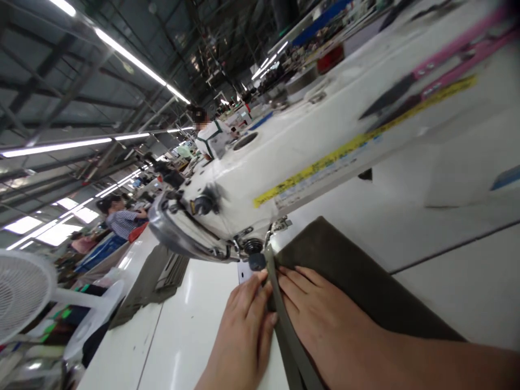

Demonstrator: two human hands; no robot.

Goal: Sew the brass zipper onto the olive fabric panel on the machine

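A white sewing machine [239, 189] stands over the table, its needle area right in front of my fingertips. Dark olive fabric [345, 265] lies under and to the right of the needle, with a narrow folded strip [284, 319] of similar cloth running down toward me. My left hand [246, 319] has its fingers drawn together at the strip's left edge, close to the presser foot; the thumb lies against the cloth. Flat on the fabric rests my right hand [320, 309], fingers stretched toward the needle and alongside the strip. The stitching point itself is partly hidden.
Stacked olive fabric pieces [158, 279] lie on the table to the left. A white fan [24, 295] stands beyond the table's left edge. Pink-handled snips [439, 65] rest on the machine arm. Two people [122, 219] sit at work farther back.
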